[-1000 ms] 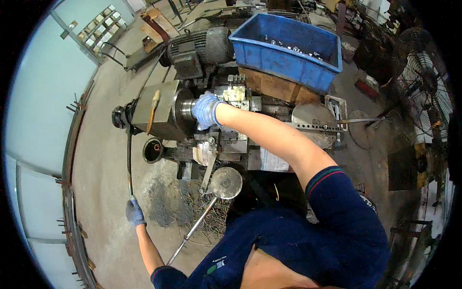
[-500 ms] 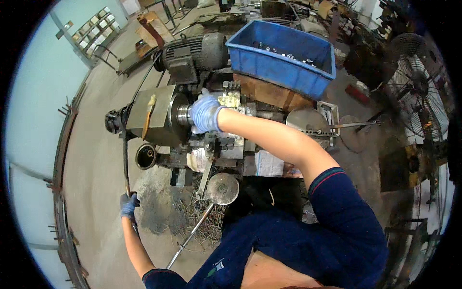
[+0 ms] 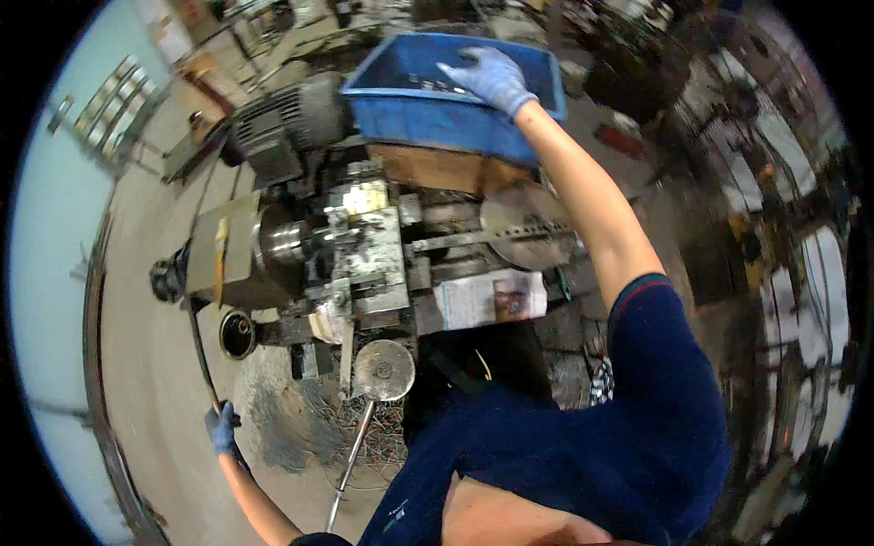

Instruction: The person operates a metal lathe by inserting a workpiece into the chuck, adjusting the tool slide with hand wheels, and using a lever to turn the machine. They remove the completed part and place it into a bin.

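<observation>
My left hand [image 3: 221,428], in a blue-grey glove, is closed round the lower end of a long dark rod [image 3: 202,350] that runs up to the left end of the lathe-like machine [image 3: 238,255]. My right hand [image 3: 494,78], gloved the same way, reaches over a blue plastic bin [image 3: 428,123] with fingers apart and nothing visible in them. Small shiny metal parts [image 3: 442,86] lie inside the bin below the fingers. On the machine, the round metal chuck [image 3: 289,242] is uncovered. A brush [image 3: 221,259] with a yellowish handle rests on the headstock.
Behind the headstock sits an electric motor [image 3: 291,118]. A round metal disc on a lever [image 3: 383,370] stands in front, near metal shavings [image 3: 369,437] on the floor. Newspaper [image 3: 492,298] covers part of the machine bed. A wooden box [image 3: 428,168] supports the bin.
My right hand has left the chuck and moved up and right to the bin, its fingers now apart. The left hand still holds the rod. The whole view has shifted.
</observation>
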A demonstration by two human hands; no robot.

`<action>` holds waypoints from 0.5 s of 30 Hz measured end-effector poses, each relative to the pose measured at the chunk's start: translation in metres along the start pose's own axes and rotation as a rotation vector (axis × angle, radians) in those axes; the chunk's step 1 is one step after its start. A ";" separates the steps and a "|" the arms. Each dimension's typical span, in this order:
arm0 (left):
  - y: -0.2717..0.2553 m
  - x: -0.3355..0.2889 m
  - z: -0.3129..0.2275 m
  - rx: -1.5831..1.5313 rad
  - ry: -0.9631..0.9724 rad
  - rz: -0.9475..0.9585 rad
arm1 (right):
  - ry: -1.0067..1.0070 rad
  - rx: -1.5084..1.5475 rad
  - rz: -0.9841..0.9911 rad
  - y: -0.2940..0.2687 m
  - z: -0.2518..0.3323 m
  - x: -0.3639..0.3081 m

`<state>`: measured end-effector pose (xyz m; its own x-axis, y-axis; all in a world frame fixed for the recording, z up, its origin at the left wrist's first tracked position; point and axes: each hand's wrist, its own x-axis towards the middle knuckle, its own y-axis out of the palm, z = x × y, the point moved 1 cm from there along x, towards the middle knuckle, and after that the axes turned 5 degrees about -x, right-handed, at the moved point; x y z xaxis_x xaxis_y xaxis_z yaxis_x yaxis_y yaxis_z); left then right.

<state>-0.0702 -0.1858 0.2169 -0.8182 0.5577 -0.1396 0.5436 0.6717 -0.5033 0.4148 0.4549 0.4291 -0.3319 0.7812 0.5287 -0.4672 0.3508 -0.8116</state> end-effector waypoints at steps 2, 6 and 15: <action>0.004 0.005 -0.003 0.009 0.012 0.008 | -0.077 0.049 -0.143 -0.023 -0.010 -0.025; -0.007 -0.006 0.000 0.048 -0.093 0.033 | -0.007 0.063 -0.219 -0.093 -0.058 -0.096; 0.024 -0.033 -0.055 -0.027 -0.250 -0.005 | 1.036 0.017 0.244 -0.172 -0.258 -0.381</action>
<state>-0.0198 -0.1612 0.2563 -0.8401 0.4183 -0.3453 0.5412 0.6888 -0.4823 0.8332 0.2302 0.3029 0.4374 0.8907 -0.1237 -0.4962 0.1243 -0.8593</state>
